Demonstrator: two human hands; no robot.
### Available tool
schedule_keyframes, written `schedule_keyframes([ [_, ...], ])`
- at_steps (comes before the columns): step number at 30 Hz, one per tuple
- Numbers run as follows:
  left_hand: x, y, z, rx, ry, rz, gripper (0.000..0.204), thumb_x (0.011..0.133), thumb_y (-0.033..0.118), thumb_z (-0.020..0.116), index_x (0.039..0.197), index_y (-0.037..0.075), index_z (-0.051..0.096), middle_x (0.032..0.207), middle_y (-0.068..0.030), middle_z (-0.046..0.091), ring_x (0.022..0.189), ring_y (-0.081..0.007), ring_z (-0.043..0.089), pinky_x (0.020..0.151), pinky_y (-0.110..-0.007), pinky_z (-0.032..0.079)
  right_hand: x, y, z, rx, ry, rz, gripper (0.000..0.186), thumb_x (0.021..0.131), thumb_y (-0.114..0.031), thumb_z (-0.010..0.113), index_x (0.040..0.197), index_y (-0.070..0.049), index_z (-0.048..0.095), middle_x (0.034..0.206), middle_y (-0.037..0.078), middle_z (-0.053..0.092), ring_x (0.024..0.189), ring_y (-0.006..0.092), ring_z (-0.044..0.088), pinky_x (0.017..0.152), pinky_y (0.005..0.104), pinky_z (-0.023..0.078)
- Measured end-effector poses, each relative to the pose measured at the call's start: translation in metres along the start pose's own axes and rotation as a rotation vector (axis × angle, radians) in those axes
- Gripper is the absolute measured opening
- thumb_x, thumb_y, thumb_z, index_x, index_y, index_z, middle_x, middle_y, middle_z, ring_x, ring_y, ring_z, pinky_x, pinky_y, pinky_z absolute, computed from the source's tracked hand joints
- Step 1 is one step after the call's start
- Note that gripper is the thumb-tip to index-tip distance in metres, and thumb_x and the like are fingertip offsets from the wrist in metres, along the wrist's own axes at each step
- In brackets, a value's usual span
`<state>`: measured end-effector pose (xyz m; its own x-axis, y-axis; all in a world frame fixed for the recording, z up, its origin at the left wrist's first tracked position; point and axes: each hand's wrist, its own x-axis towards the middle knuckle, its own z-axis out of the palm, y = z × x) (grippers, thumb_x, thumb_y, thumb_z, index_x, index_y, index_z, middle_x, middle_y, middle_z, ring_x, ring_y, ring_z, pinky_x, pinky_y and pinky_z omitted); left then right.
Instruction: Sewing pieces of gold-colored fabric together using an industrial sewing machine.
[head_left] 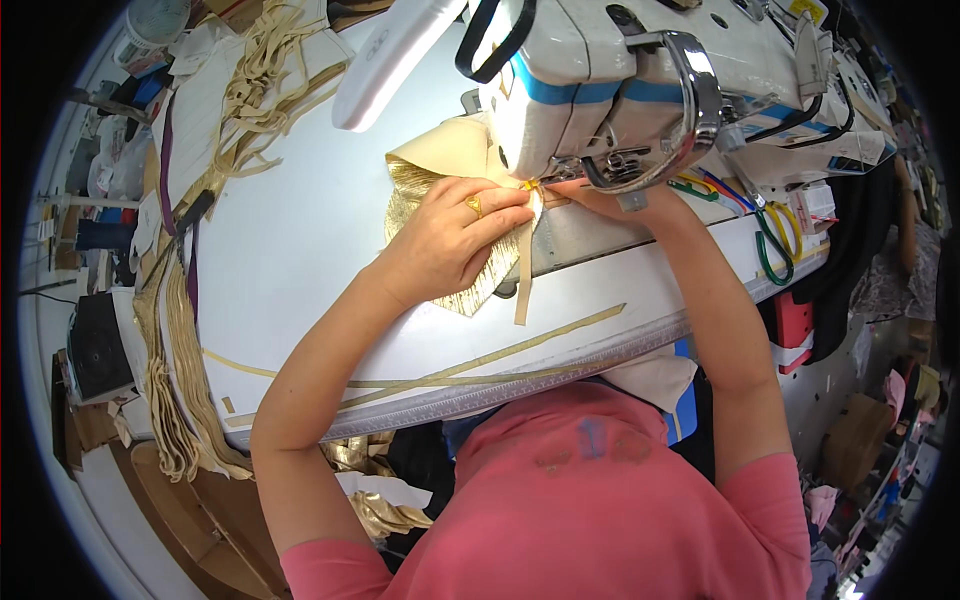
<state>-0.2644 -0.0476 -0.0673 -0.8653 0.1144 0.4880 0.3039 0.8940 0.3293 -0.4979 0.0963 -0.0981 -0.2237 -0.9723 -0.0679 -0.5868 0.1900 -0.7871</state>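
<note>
A piece of gold, crinkled fabric (470,292) with a beige underside lies at the needle area of a white sewing machine (570,90). Across it rests my left hand (462,228), fingers together and closed on the fabric, a gold ring on one finger. My right hand (620,203) comes in from the other side beneath the machine head. Its fingertips meet near a small yellow part (532,185) at the needle; the machine head partly hides them, and what they pinch cannot be made out. A narrow tan strip (524,280) hangs toward me from the fabric's edge.
Flat gold strips (480,362) lie along the table's front edge, over a measuring tape (460,400). Tangled beige strips (262,95) lie far left; more gold strips (180,370) hang off the left side. Right of the machine are coloured loops (775,240). A white lamp arm (390,65) overhangs the table.
</note>
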Motion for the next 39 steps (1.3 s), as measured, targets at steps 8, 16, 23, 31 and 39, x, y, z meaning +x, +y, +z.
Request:
schedule_keyframes([
  [8,0.003,0.003,0.003,-0.003,0.066,-0.046,0.044,0.08,0.0,0.066,0.124,0.005,0.066,0.126,-0.0094,0.066,0.113,-0.0279,0.062,0.099,-0.044,0.043,0.007,0.037,0.036,0.023,0.455,-0.279,0.028,0.074,-0.02,0.082,0.094,-0.005,0.068,0.095,0.009,0.072,0.085,0.0193,0.068,0.075,0.0342,0.053],
  [16,-0.005,-0.001,0.0,0.106,0.067,-0.087,0.04,0.081,0.003,0.066,0.12,0.008,0.068,0.126,-0.0039,0.066,0.111,-0.0251,0.062,0.096,-0.043,0.042,-0.016,0.015,0.026,-0.549,0.404,-0.131,0.017,0.082,-0.019,0.076,0.095,-0.009,0.071,0.089,0.007,0.069,0.089,0.0249,0.066,0.079,0.0397,0.053],
  [23,0.003,-0.016,-0.009,0.114,-0.01,0.054,0.044,0.08,0.005,0.068,0.123,0.014,0.069,0.128,-0.0016,0.066,0.113,-0.0246,0.06,0.094,-0.042,0.043,-0.053,-0.037,0.031,-0.45,0.431,-0.528,0.027,0.081,-0.016,0.081,0.107,-0.013,0.074,0.11,0.002,0.071,0.102,0.0204,0.066,0.091,0.0365,0.051],
  [31,-0.001,0.025,0.014,0.014,0.127,-0.267,0.04,0.08,0.005,0.069,0.119,0.012,0.071,0.121,-0.005,0.067,0.104,-0.0294,0.06,0.086,-0.042,0.048,-0.051,-0.032,0.02,-0.628,0.301,-0.614,0.032,0.079,-0.006,0.077,0.11,-0.009,0.072,0.114,0.004,0.07,0.101,0.0217,0.067,0.089,0.0359,0.054],
  [39,0.022,0.027,0.005,-0.113,0.182,-0.505,0.012,0.086,0.009,0.071,0.094,0.002,0.067,0.096,-0.0159,0.064,0.089,-0.0358,0.065,0.078,-0.044,0.053,-0.053,-0.038,0.026,-0.56,0.361,-0.593,0.033,0.081,-0.005,0.075,0.114,-0.009,0.072,0.117,0.004,0.07,0.099,0.0223,0.066,0.087,0.0349,0.054],
])
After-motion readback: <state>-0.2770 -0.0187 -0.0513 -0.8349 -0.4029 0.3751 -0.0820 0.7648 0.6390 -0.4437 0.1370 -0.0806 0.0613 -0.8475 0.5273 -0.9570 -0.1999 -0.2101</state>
